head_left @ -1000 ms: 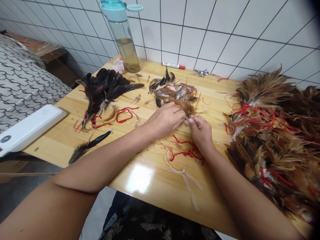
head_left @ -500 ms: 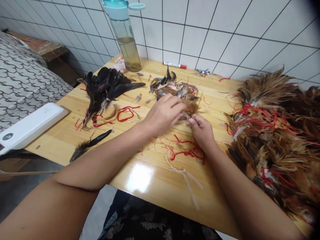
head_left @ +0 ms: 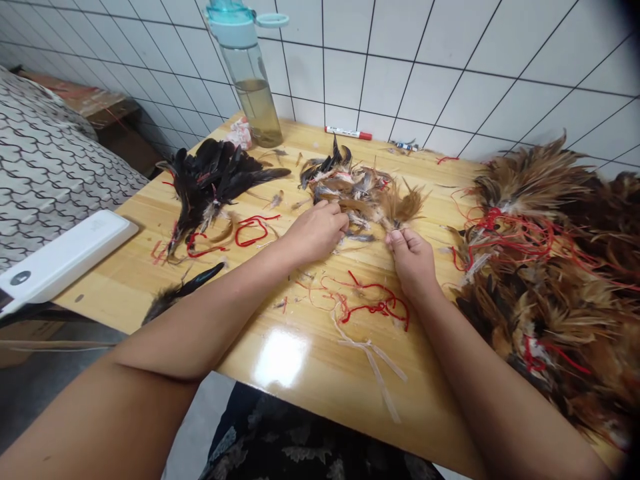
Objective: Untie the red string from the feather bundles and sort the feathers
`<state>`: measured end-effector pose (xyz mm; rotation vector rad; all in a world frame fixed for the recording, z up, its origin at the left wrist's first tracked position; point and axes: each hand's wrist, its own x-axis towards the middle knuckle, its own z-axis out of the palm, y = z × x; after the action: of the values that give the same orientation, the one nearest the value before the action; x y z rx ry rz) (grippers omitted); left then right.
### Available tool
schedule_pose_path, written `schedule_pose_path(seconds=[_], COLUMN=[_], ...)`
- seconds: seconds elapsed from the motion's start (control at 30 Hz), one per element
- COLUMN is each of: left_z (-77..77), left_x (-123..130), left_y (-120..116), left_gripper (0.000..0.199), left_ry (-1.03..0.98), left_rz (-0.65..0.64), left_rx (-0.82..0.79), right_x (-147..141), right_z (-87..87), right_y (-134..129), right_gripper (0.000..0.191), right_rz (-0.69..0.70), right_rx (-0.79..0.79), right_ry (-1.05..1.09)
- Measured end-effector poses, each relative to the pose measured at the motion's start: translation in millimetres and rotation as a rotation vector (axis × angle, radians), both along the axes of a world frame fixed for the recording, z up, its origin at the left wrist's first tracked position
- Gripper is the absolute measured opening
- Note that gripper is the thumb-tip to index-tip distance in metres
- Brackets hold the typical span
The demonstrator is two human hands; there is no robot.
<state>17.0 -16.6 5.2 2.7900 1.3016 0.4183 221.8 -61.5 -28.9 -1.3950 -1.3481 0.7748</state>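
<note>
My right hand (head_left: 413, 259) pinches a small bunch of brown feathers (head_left: 401, 205) by its quill ends, thumb and fingers pressed together. The tips fan out away from me. To its left, my left hand (head_left: 320, 230) rests at the near edge of a loose pile of mixed feathers (head_left: 350, 181). Its fingers curl downward and look closed; whatever lies between them is hidden. Tangled red threads (head_left: 377, 307) and a pale plastic strip (head_left: 373, 353) lie on the wooden table on my side of the hands.
Black feathers (head_left: 213, 175) lie at the left, near red cord loops (head_left: 251, 231). Large brown feather bundles (head_left: 555, 320) tied with red thread cover the right side. A water bottle (head_left: 255, 87) and a red-capped marker (head_left: 349, 133) stand by the tiled wall. A white device (head_left: 75, 253) overhangs the left edge.
My left hand has drawn back left from the right hand toward the pile's near edge. My right hand has shifted slightly right, and its brown feather bunch now shows fully.
</note>
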Motion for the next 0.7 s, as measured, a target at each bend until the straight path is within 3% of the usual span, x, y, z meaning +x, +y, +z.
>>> schedule_pose_path(seconds=[0.1, 0.2, 0.33, 0.5, 0.57, 0.7], left_z=[0.2, 4.2, 10.8, 10.4, 8.0, 2.6], left_x=[2, 5, 14, 27, 30, 33], left_y=[0, -1, -8, -19, -21, -22], left_gripper=[0.019, 0.010, 0.009, 0.022, 0.025, 0.029], left_ry=[-0.046, -0.285, -0.702, -1.001, -1.074, -1.101], left_rz=[0.003, 0.039, 0.084, 0.056, 0.031, 0.039], left_rx=[-0.010, -0.108, -0.453, -0.885, -0.936, -0.891], right_x=[0, -1, -4, -6, -7, -9], right_z=[1.4, 1.2, 1.1, 4.1, 5.4, 6.9], right_y=[-1, -1, -1, -2, -3, -3], right_gripper=[0.031, 0.030, 0.027, 0.024, 0.022, 0.023], right_rz=[-0.006, -0.019, -0.018, 0.015, 0.034, 0.102], right_rx=[0.015, 0.028, 0.046, 0.072, 0.078, 0.077], right_ry=[-0.036, -0.044, -0.067, -0.129, -0.145, -0.164])
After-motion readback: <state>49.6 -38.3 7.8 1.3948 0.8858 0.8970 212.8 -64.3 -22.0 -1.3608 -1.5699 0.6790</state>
